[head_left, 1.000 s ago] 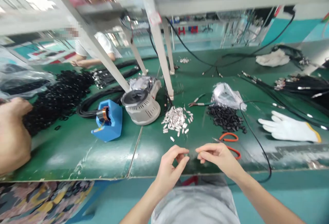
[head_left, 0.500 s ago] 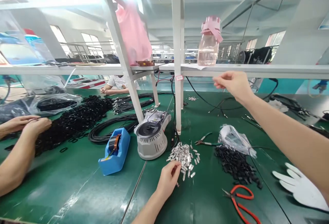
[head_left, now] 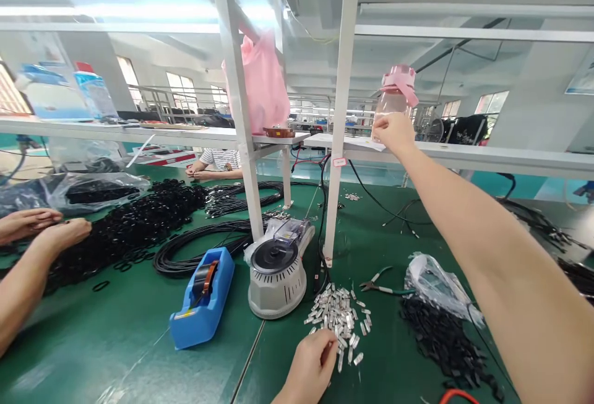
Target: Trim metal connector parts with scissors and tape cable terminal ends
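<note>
**Left hand at the metal pieces, right hand up at the shelf**

Nearest the camera, the left hand [head_left: 310, 364] rests on the green table [head_left: 116, 354], fingers curled against the near edge of the heap of small metal pieces [head_left: 338, 316]. It touches them, but whether it holds one cannot be told. Just left of the heap stands a grey round machine [head_left: 277, 271], with a blue tape dispenser [head_left: 203, 300] beside it. To the right lie pliers [head_left: 379, 280], a plastic bag [head_left: 434, 279] and a pile of black parts [head_left: 445, 342]. At the far left a co-worker's hands [head_left: 44, 226] work among black rings [head_left: 139, 218].

Farther off, the right hand [head_left: 394, 133] is stretched up to the white shelf [head_left: 487, 155], fingers drawn close together at the foot of the pink bottle [head_left: 394, 94] that stands upright there. Whether they grip it is unclear. A pink bag [head_left: 264, 82] hangs left of it.
</note>
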